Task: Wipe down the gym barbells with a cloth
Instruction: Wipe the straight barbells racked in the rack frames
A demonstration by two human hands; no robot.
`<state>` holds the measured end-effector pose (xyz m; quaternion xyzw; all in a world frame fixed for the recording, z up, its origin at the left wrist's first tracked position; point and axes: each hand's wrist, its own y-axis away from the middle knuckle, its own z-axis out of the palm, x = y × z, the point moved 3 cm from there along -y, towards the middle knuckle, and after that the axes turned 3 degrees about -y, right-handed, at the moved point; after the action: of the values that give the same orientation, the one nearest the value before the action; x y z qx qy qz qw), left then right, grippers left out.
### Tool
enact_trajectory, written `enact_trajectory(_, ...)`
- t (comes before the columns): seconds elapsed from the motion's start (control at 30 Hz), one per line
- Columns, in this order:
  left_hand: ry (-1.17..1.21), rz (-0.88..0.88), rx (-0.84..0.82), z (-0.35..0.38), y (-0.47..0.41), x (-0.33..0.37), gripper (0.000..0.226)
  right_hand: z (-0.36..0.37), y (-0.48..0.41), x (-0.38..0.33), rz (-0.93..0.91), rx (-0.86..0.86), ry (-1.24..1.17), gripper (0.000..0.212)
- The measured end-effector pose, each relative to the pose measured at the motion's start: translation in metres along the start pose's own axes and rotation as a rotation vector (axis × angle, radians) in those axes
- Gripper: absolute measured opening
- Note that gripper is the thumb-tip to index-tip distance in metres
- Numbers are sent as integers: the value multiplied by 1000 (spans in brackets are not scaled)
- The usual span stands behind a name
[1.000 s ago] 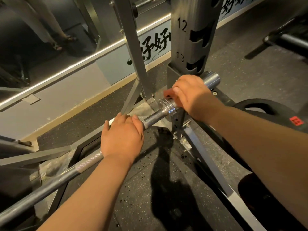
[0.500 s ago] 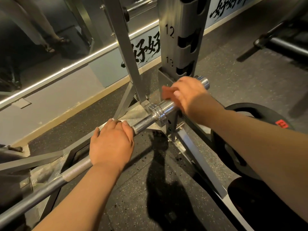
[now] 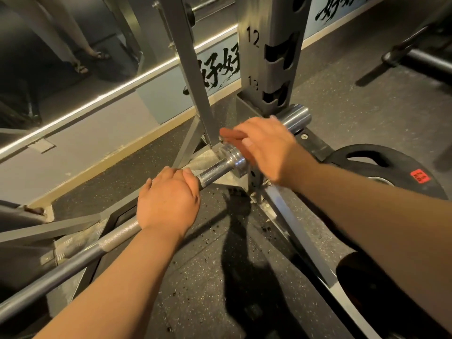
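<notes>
A steel barbell [image 3: 215, 173] runs from the lower left up to the right, low in a squat rack. My left hand [image 3: 168, 199] is wrapped around its knurled shaft just left of the collar. My right hand [image 3: 266, 145] lies over the shiny sleeve and presses a reddish-brown cloth [image 3: 232, 135] against it; only the cloth's left edge shows past my fingers. The bare sleeve end [image 3: 297, 118] sticks out beyond my right hand.
The rack's grey upright [image 3: 269, 57], numbered 12 and 13, stands right behind the sleeve. Its base rail [image 3: 300, 241] runs toward the lower right. A black weight plate [image 3: 381, 165] with a red label lies at right. A mirror and wall run along the left.
My right hand with the cloth has shifted slightly along the sleeve, toward the collar, so more of the sleeve end shows. My left hand keeps its grip on the shaft.
</notes>
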<state>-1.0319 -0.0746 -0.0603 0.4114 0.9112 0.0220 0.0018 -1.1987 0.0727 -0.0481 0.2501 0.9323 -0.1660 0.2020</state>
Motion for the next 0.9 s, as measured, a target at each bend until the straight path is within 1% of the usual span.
enact_trajectory(0.03,5,-2,1,-1,1,0,52,-6,-2,12,44,57,-1,34)
enact_trajectory(0.07,9,-5,0,-2,1,0,51,-11,-3,21,162,143,-32,33)
enact_trajectory(0.1,13,-7,-6,-2,2,0,50,-12,-4,24,286,184,-47,31)
enact_trajectory(0.13,16,-5,-12,-3,3,0,49,-6,-8,20,381,183,-58,30)
enact_trajectory(0.17,20,-1,-12,-3,4,0,48,1,-14,8,406,145,-49,30)
enact_trajectory(0.2,25,1,-11,-4,4,-1,46,6,-17,-7,393,91,-72,31)
enact_trajectory(0.23,24,1,-15,-5,5,0,45,10,-19,-25,333,64,-112,32)
enact_trajectory(0.27,24,0,-20,-4,4,-1,42,11,-19,-44,257,59,-190,33)
enact_trajectory(0.3,23,-4,-24,-3,5,-3,39,14,-16,-62,145,43,-215,33)
enact_trajectory(0.37,46,-13,-25,0,0,-3,28,29,-6,-81,-61,-75,-207,33)
enact_trajectory(0.4,65,-23,-33,0,-1,-6,23,41,-1,-84,-99,-149,-189,34)
enact_trajectory(0.43,70,-14,-39,-2,-1,-8,21,49,3,-85,-107,-173,-149,34)
enact_trajectory(0.47,57,16,-34,-2,1,-9,23,57,5,-81,-80,-149,-96,32)
enact_trajectory(0.53,35,48,9,-4,13,-18,26,68,6,-79,-16,-29,-21,25)
enact_trajectory(0.6,-8,14,23,-4,29,-44,29,77,5,-83,57,109,16,23)
enact_trajectory(0.7,-21,-118,29,3,55,-98,43,91,5,-113,174,221,84,26)
enact_trajectory(0.73,-10,-149,62,5,62,-113,46,96,6,-126,169,229,88,25)
enact_trajectory(0.77,12,-174,84,5,67,-123,47,100,7,-139,113,208,89,26)
enact_trajectory(0.87,19,-168,141,8,71,-133,51,101,12,-148,-119,38,34,35)
enact_trajectory(0.9,19,-150,153,8,72,-132,53,95,13,-141,-151,-14,58,39)
